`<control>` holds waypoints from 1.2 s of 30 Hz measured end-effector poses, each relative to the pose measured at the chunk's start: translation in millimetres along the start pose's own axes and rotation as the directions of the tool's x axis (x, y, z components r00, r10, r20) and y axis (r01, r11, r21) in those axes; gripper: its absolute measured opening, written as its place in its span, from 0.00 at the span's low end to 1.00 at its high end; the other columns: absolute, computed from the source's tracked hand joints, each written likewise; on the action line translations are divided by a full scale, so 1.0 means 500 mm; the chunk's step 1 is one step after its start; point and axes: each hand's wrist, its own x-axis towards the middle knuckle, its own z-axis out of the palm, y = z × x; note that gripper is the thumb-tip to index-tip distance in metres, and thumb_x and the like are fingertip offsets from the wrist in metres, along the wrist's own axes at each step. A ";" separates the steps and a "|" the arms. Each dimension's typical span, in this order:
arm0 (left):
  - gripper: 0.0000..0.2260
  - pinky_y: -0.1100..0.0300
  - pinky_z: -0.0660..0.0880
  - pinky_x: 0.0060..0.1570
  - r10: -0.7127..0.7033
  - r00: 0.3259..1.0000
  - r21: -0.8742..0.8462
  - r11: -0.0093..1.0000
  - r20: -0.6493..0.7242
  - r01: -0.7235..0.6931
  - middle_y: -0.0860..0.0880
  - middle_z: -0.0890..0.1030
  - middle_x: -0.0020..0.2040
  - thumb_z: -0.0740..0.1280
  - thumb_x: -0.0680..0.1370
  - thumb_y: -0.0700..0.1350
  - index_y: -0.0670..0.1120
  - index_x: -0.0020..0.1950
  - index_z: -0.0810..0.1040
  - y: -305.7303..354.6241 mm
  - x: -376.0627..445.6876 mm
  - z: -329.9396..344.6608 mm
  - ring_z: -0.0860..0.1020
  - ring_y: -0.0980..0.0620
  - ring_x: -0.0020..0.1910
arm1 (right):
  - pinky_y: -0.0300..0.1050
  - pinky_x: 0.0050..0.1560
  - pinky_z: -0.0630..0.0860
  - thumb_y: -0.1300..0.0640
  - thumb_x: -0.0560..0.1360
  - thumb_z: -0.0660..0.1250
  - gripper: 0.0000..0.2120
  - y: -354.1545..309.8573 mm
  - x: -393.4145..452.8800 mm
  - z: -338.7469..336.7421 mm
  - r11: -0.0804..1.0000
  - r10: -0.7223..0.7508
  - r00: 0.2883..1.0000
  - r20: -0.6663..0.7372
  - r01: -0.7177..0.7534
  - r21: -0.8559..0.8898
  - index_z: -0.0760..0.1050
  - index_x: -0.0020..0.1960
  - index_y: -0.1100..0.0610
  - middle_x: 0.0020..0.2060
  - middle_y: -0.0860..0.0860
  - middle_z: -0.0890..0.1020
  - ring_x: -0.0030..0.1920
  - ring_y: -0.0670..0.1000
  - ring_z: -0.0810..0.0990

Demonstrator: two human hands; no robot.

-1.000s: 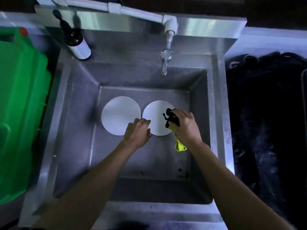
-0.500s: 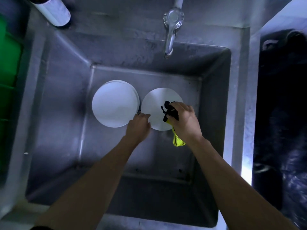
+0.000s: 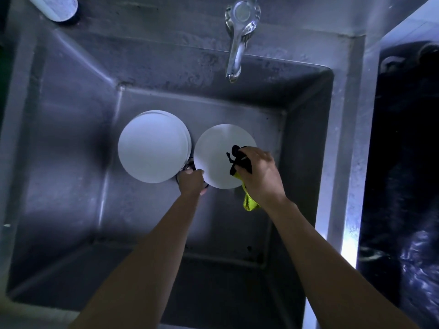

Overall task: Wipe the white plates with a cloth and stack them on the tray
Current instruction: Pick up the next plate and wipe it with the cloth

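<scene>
Two groups of white plates sit at the bottom of a steel sink (image 3: 71, 143). On the left is a small stack of plates (image 3: 153, 146). To its right a single white plate (image 3: 217, 153) is gripped at its near-left rim by my left hand (image 3: 192, 182). My right hand (image 3: 260, 174) presses a black and yellow-green cloth (image 3: 249, 203) onto the right side of that plate. No tray is in view.
A chrome tap (image 3: 238, 36) hangs over the back of the basin. A white-labelled bottle (image 3: 57, 7) stands on the back-left ledge. A dark recess with black material (image 3: 408, 162) lies right of the sink's rim.
The camera has leaned closer over the sink. My left hand has closed on the right plate's rim, and its near edge seems slightly raised. The cloth hand stays on the plate.
</scene>
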 end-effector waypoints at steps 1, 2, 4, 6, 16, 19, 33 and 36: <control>0.08 0.41 0.81 0.55 -0.037 0.999 -0.010 0.999 0.003 0.037 0.43 0.81 0.44 0.66 0.78 0.37 0.48 0.42 0.75 -0.003 0.004 0.002 0.81 0.44 0.43 | 0.55 0.60 0.74 0.59 0.75 0.71 0.20 0.002 -0.001 0.001 1.000 0.005 1.000 -0.001 -0.005 0.004 0.76 0.67 0.54 0.64 0.50 0.78 0.63 0.58 0.71; 0.07 0.43 0.81 0.56 -0.070 0.997 -0.017 0.997 0.015 0.070 0.44 0.81 0.44 0.66 0.79 0.38 0.49 0.44 0.75 -0.005 0.004 0.003 0.81 0.45 0.44 | 0.55 0.61 0.74 0.59 0.75 0.71 0.20 0.004 -0.002 0.001 1.000 0.008 1.000 0.001 -0.008 0.009 0.76 0.67 0.54 0.64 0.50 0.78 0.63 0.58 0.71; 0.05 0.46 0.80 0.57 -0.097 0.994 -0.030 0.995 0.041 0.098 0.45 0.80 0.43 0.66 0.80 0.39 0.48 0.52 0.78 -0.010 0.009 0.008 0.80 0.46 0.46 | 0.55 0.60 0.74 0.60 0.75 0.71 0.20 0.008 -0.004 0.000 1.000 0.005 1.000 0.004 -0.005 0.015 0.76 0.67 0.54 0.64 0.50 0.79 0.63 0.58 0.71; 0.11 0.46 0.79 0.58 -0.097 0.993 -0.044 0.994 0.063 0.100 0.44 0.79 0.47 0.66 0.80 0.38 0.45 0.62 0.78 -0.013 0.014 0.011 0.78 0.45 0.49 | 0.56 0.60 0.74 0.60 0.75 0.71 0.20 0.010 -0.006 -0.002 1.000 0.004 1.000 0.000 -0.004 0.019 0.76 0.67 0.54 0.63 0.51 0.79 0.62 0.59 0.71; 0.09 0.55 0.82 0.32 -0.051 0.990 -0.045 0.997 0.132 0.057 0.45 0.82 0.51 0.68 0.79 0.33 0.47 0.48 0.78 0.010 -0.027 0.031 0.81 0.48 0.46 | 0.54 0.60 0.74 0.59 0.76 0.70 0.20 0.011 -0.032 -0.018 1.000 0.012 0.999 -0.041 -0.011 0.022 0.75 0.68 0.54 0.65 0.50 0.78 0.62 0.58 0.71; 0.12 0.49 0.81 0.48 -0.030 0.970 -0.047 0.998 0.242 0.042 0.42 0.80 0.61 0.63 0.80 0.32 0.42 0.60 0.78 0.022 -0.054 0.032 0.81 0.43 0.52 | 0.53 0.61 0.74 0.60 0.76 0.70 0.21 0.011 -0.048 -0.023 1.000 0.006 0.999 -0.051 -0.005 0.028 0.74 0.68 0.54 0.64 0.50 0.78 0.62 0.58 0.71; 0.25 0.43 0.83 0.45 0.093 0.905 -0.019 0.995 0.415 -0.093 0.43 0.79 0.63 0.56 0.78 0.30 0.50 0.70 0.71 0.109 -0.295 -0.053 0.81 0.40 0.58 | 0.48 0.56 0.72 0.58 0.75 0.72 0.22 -0.067 -0.155 -0.108 0.996 -0.032 0.996 -0.081 0.039 0.083 0.72 0.67 0.52 0.58 0.51 0.80 0.59 0.54 0.71; 0.25 0.44 0.83 0.48 0.140 0.870 -0.009 0.988 0.472 -0.154 0.43 0.82 0.62 0.60 0.76 0.31 0.49 0.70 0.73 0.120 -0.358 -0.097 0.83 0.41 0.55 | 0.45 0.56 0.70 0.58 0.74 0.73 0.21 -0.102 -0.172 -0.137 0.994 -0.089 0.991 -0.101 0.096 0.058 0.74 0.65 0.53 0.60 0.50 0.80 0.59 0.54 0.71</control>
